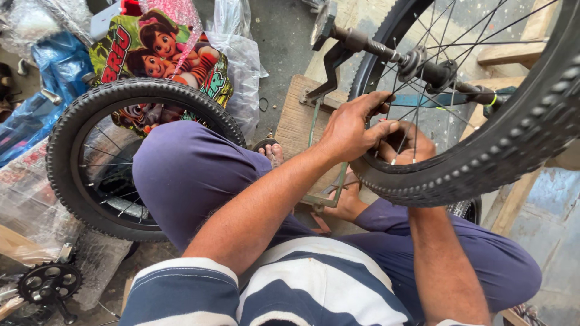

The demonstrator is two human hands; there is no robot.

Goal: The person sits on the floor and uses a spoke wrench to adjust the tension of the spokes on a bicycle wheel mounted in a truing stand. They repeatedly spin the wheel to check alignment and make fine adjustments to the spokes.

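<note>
Left hand [350, 130] reaches forward, fingers [377, 99] curled over wheel [483, 163] rim at 2 o'clock. Right hand [402, 145] behind spokes, fingers grasping rim. Two wheels; second wheel [78, 121] at 9 o'clock. One sprocket [49, 282].

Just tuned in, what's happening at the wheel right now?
A seated person has both hands on a bicycle wheel mounted in a stand. The left hand grips the rim from the near side; the right hand reaches through among the spokes. A second wheel leans by the left knee, and a chainring lies on the floor.
</note>
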